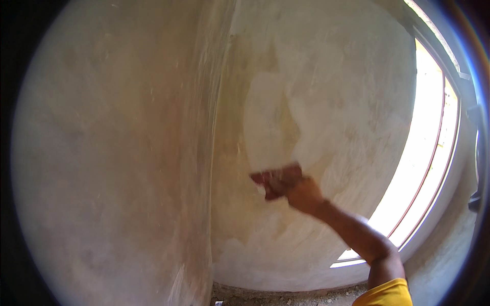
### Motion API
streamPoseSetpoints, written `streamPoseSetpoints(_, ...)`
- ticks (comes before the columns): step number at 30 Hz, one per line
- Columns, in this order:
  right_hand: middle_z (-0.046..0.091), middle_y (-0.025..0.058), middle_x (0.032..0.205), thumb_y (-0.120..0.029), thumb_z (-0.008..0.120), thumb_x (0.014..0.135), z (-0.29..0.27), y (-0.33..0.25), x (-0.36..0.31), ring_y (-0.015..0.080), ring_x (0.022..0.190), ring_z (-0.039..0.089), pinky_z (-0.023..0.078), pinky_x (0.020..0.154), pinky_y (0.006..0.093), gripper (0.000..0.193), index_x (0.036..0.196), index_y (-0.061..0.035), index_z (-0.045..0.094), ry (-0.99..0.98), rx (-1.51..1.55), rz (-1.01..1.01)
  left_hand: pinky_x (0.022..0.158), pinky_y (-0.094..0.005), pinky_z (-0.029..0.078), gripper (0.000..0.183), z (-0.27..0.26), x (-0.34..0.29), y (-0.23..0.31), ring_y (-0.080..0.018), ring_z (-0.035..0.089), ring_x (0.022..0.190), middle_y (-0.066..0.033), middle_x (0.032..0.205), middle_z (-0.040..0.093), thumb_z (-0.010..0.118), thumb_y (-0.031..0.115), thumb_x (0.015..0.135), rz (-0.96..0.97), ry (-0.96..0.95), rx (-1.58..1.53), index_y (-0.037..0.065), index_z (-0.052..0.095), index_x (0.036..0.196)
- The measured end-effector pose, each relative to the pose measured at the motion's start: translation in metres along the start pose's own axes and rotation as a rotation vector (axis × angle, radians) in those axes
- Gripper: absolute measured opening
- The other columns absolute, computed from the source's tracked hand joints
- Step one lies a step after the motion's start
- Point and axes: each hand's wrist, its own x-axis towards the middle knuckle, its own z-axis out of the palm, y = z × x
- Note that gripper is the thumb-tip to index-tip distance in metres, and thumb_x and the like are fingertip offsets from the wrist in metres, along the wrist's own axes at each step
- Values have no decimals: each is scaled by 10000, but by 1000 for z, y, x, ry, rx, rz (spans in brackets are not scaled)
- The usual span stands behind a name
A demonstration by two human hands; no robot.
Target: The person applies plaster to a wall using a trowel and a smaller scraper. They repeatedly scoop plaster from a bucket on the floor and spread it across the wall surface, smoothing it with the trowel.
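My right hand [305, 196] is closed around a dark red, flat putty blade [275, 179]. Motion blurs the blade, and its edge lies against or very close to the wall [347, 102]. Pale, whitish coating [268, 117] covers part of that wall above the blade, with an uneven border against darker, tan patches [232, 127]. My bare forearm comes in from the lower right, below a yellow sleeve [385, 294]. My left hand is out of view.
A vertical corner [212, 153] joins this wall to another wall [112, 153] on the left. To the right, a bright window opening [413, 168] has thin reddish bars. Rough, debris-strewn floor [286, 297] shows along the wall's base.
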Motion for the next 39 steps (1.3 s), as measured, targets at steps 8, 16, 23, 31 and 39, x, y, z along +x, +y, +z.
streamPoseSetpoints(8, 684, -38, 1252, -142, 764, 786, -128, 106, 185, 237, 1370, 516, 374, 1222, 454, 396, 1170, -224, 710, 470, -548, -534, 717, -373, 487, 250, 39, 35, 11, -206, 574, 787, -100, 854, 619, 670, 166, 926, -34, -4, -61, 8, 659, 1119)
streamPoseSetpoints(16, 660, -85, 1340, -183, 812, 799, -127, 171, 219, 244, 1503, 369, 306, 1270, 509, 505, 1271, -310, 687, 377, -606, -713, 730, -381, 494, 271, 90, 90, 40, -218, 578, 799, -100, 870, 622, 683, 163, 918, 27, 47, -47, 2, 654, 1134)
streamPoseSetpoints(23, 656, -115, 1350, -192, 786, 815, -131, 182, 207, 216, 1443, 437, 323, 1252, 484, 463, 1257, -308, 712, 432, -666, -719, 742, -388, 499, 290, 125, 59, 20, -229, 583, 809, -100, 883, 624, 694, 161, 911, 70, 141, -15, -3, 649, 1146)
streamPoseSetpoints(31, 726, -112, 1194, -237, 613, 956, -125, 205, 206, 156, 1297, 579, 336, 1204, 438, 235, 1110, -308, 775, 263, -729, -586, 808, -415, 521, 363, 208, 39, 66, -281, 632, 873, -143, 958, 670, 730, 165, 903, -38, 77, -137, -26, 651, 1202)
streamPoseSetpoints(39, 770, 82, 952, -135, 651, 895, -185, 214, 189, 274, 918, 739, 566, 848, 428, 167, 949, -170, 806, 181, -580, -367, 693, -387, 499, 281, 223, 20, 73, -212, 602, 778, -104, 860, 656, 716, 196, 919, 8, 278, -17, 38, 678, 1149)
